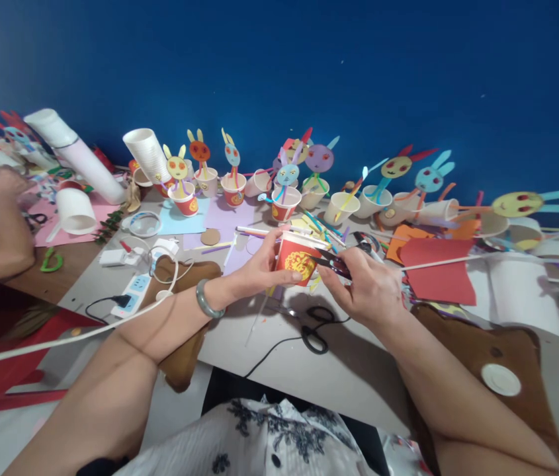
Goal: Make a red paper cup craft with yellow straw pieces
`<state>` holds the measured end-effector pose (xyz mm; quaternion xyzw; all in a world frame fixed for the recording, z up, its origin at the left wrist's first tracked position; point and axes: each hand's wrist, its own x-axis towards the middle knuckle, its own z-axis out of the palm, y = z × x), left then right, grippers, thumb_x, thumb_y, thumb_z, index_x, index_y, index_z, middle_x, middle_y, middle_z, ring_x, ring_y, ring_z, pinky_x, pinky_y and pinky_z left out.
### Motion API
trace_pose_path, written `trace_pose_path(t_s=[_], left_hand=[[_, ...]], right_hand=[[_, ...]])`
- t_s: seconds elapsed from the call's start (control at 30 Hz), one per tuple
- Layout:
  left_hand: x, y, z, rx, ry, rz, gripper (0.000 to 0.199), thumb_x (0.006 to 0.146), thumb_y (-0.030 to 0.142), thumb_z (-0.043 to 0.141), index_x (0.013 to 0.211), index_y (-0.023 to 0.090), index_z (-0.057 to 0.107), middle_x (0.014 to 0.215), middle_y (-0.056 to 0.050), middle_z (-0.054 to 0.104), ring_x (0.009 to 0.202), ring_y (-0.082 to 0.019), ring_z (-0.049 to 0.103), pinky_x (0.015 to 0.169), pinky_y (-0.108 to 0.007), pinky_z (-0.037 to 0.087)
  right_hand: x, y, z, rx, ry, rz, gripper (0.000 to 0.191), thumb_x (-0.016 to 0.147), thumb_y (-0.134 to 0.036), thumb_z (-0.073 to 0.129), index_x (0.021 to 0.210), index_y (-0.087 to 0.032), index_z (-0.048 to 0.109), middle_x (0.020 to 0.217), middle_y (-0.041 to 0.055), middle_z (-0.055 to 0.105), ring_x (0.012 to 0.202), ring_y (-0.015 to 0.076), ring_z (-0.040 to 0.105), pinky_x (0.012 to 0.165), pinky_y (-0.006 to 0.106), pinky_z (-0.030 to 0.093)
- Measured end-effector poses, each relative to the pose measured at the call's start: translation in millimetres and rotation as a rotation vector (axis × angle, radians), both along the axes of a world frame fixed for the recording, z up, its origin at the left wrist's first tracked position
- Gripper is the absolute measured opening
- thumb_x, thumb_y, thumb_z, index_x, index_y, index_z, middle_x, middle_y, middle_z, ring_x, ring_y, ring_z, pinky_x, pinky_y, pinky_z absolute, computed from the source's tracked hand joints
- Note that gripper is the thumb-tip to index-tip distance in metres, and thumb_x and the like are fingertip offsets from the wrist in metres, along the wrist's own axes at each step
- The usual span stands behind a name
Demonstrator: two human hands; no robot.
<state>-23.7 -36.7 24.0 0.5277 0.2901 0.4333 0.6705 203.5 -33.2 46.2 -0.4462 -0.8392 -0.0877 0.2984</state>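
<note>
My left hand grips a red paper cup with a yellow printed pattern, thumb across its front and fingers behind it. In my right hand are small dark scissors, their pointed end against the cup's right side near the rim. Whether the blades go through the wall I cannot tell. Below the cup, black-handled scissors lie on the grey table. Paper strips in several colours are scattered behind my hands.
Cups with paper rabbit heads, such as a blue one, line the blue wall. A power strip with cables lies left. Red paper and a brown cloth-like piece lie right. Another person's arm is at far left.
</note>
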Motion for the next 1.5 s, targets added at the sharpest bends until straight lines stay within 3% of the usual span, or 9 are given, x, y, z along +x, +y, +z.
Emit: trace_pose_path(t_s=[0.37,0.77,1.1,1.2,1.33,1.43,1.5], left_hand=[[-3,4,-5.6,0.069,0.029,-0.029,0.1,0.073,0.038,0.089,0.151,0.029,0.028,0.14,-0.015,0.056,0.118,-0.027,0.065,0.095,-0.043,0.059],[-3,5,-5.7,0.154,0.021,-0.055,0.094,0.074,0.036,0.088,0.146,0.028,0.029,0.138,-0.014,0.056,0.117,-0.026,0.066,0.095,-0.041,0.059],[-4,5,-5.5,0.175,0.034,-0.068,0.096,0.073,0.037,0.088,0.15,0.029,0.03,0.141,-0.015,0.056,0.121,-0.029,0.065,0.097,-0.043,0.057],[-3,3,-2.2,0.129,0.0,-0.081,0.098,0.071,0.034,0.089,0.149,0.028,0.03,0.143,-0.016,0.055,0.122,-0.029,0.065,0.097,-0.042,0.058],[-4,3,2.3,-0.014,-0.078,-0.091,0.096,0.067,0.033,0.087,0.148,0.027,0.035,0.143,-0.017,0.058,0.118,-0.03,0.068,0.095,-0.042,0.058],[-6,6,2.3,-0.142,-0.187,-0.188,0.094,0.063,0.037,0.084,0.145,0.025,0.039,0.133,-0.019,0.065,0.101,-0.031,0.074,0.082,-0.043,0.061],[-7,8,0.7,-0.202,-0.233,-0.282,0.092,0.06,0.039,0.084,0.14,0.024,0.042,0.121,-0.017,0.069,0.09,-0.032,0.075,0.072,-0.042,0.061]], right_hand=[[1,3,-2.7,0.01,-0.036,0.06,0.036,0.104,-0.048,0.042,0.082,-0.022,0.055,0.065,0.0038,0.061,0.06,0.0177,0.058,0.052,0.029,0.03],[4,3,-0.4,-0.132,0.036,0.103,0.033,0.103,-0.045,0.046,0.081,-0.023,0.055,0.066,0.0026,0.061,0.059,0.0169,0.058,0.055,0.029,0.033],[2,3,5.9,-0.195,0.109,0.168,0.036,0.101,-0.045,0.048,0.072,-0.024,0.049,0.058,-0.0003,0.052,0.051,0.0145,0.048,0.053,0.029,0.032],[3,2,3.3,-0.217,0.254,0.226,0.035,0.101,-0.047,0.05,0.073,-0.025,0.05,0.057,-0.0013,0.049,0.05,0.014,0.044,0.053,0.03,0.032],[5,5,-4.1,-0.312,0.726,0.183,0.042,0.096,-0.064,0.051,0.077,-0.027,0.051,0.06,-0.0006,0.05,0.051,0.0154,0.042,0.052,0.033,0.034],[3,13,-6.8,-0.538,1.036,0.189,0.046,0.089,-0.07,0.061,0.077,-0.027,0.049,0.062,-0.002,0.05,0.049,0.0134,0.036,0.046,0.031,0.027],[0,16,-5.5,-0.734,1.085,0.212,0.047,0.085,-0.07,0.066,0.079,-0.027,0.051,0.06,-0.0044,0.046,0.046,0.0107,0.03,0.045,0.029,0.022]])
